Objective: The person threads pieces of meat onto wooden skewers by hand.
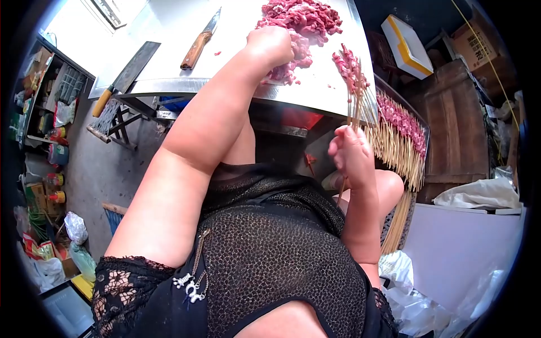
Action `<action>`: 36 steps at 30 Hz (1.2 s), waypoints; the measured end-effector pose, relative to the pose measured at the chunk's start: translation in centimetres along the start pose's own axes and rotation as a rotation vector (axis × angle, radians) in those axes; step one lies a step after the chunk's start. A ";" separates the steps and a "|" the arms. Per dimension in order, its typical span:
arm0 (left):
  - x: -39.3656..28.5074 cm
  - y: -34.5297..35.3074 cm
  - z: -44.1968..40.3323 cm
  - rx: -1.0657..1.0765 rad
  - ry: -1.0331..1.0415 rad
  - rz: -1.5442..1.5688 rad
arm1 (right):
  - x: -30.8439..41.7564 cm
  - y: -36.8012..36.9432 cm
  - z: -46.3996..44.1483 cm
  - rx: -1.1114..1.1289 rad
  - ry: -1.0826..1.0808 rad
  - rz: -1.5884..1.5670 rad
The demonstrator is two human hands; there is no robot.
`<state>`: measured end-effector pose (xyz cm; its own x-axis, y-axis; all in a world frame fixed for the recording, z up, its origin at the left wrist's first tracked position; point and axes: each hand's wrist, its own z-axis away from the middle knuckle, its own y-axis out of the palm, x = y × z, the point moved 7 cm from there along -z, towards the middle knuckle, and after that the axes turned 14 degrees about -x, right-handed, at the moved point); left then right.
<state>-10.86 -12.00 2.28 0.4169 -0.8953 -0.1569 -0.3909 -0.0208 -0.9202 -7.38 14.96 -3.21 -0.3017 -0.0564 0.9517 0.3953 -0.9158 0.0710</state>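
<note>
My left hand (270, 45) reaches over the table to the pile of cut raw meat (304, 19), at its near left edge. Its fingers are hidden behind the back of the hand. Near the table's right corner, my right hand (352, 149) is closed round a thin wooden skewer (341, 190), whose lower end points down past the palm. Just above this hand, several skewers threaded with meat (352, 70) lie fanned at the table edge, their bare ends close to the fingers.
On the metal table (163, 42) lie a wooden-handled knife (198, 48) and a cleaver (132, 69). Many meat skewers (400, 121) fill a tray at the right, above bare sticks (399, 222). A white-and-yellow box (407, 46) stands behind. Shelves (48, 101) line the left.
</note>
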 end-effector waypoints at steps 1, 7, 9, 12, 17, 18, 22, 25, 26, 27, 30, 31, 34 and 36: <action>0.1 0.0 0.1 0.009 0.002 0.052 | -0.4 0.3 0.0 0.024 0.008 -0.019; 2.4 -0.3 1.2 0.029 -0.439 1.221 | 0.1 0.2 -1.0 -0.036 -0.033 0.069; 1.9 -0.7 1.9 0.092 -0.560 1.442 | 0.7 0.7 -1.8 -0.013 -0.093 0.083; 0.1 -1.2 2.4 0.152 -0.609 1.798 | 2.2 2.0 -2.4 -0.015 -0.170 0.093; -0.6 -0.2 2.4 0.171 -0.643 1.986 | 3.1 3.2 -2.6 -0.038 -0.250 0.010; -0.7 -0.1 2.4 0.180 -0.661 2.036 | 3.4 3.4 -2.4 -0.051 -0.262 -0.009; -1.0 0.3 2.6 0.241 -0.718 2.042 | 3.2 3.6 -2.4 -0.025 -0.263 -0.041; 0.1 -0.4 1.9 -0.003 -0.337 1.194 | 2.6 3.3 -2.7 -0.054 -0.218 -0.033; 0.1 -0.4 2.0 -0.002 -0.336 1.194 | 2.5 3.1 -2.9 -0.055 -0.217 -0.033; 0.1 -0.8 1.9 -0.071 -0.271 1.098 | 2.2 2.9 -3.0 -0.040 -0.212 -0.010; -0.1 -1.0 1.9 -0.074 -0.324 1.102 | 2.2 3.0 -3.1 -0.027 -0.223 0.022; -0.3 -0.7 2.2 0.000 -0.442 1.399 | 2.5 3.2 -3.1 -0.027 -0.241 0.030; -1.1 -0.4 2.4 0.117 -0.545 1.722 | 3.0 4.0 -3.1 -0.012 -0.221 -0.007; -1.4 -0.3 2.5 0.119 -0.605 1.883 | 2.8 4.3 -3.4 -0.005 -0.186 -0.049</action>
<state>-9.26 -9.63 1.86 -0.1995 0.4952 -0.8456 -0.5567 0.6529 0.5137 -9.50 9.55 -1.22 -0.1550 0.0624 0.9859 0.3797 -0.9176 0.1178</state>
